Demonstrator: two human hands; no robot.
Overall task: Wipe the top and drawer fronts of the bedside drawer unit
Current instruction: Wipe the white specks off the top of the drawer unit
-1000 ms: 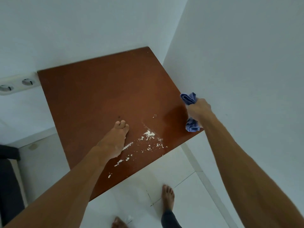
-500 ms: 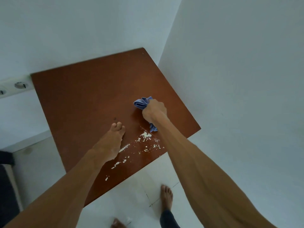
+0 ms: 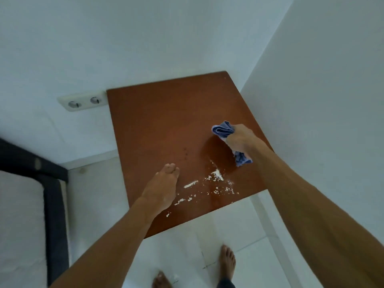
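- Your right hand [image 3: 241, 140] is closed in a fist around a bunched blue cloth [image 3: 223, 129]; one wad of it sticks out past your knuckles and a second tail hangs out below the wrist side, both lying against the wood.
- Your left hand [image 3: 162, 190] holds nothing. It rests flat, palm down, fingers together and stretched forward, near the front left part of the top.
- Both hands are on the brown top of the bedside drawer unit [image 3: 166, 121], which sits pushed into a corner of white walls. The drawer fronts are out of sight from here.
- White crumbs and flakes [image 3: 216, 177] lie scattered on the top between your two hands, close to the front edge.
- A double wall socket [image 3: 83, 101] sits just beside the unit's back left corner.
- A dark bed frame [image 3: 52, 196] stands to the left, well apart from the unit.
- Your bare feet [image 3: 227, 260] stand on the white tiled floor in front.
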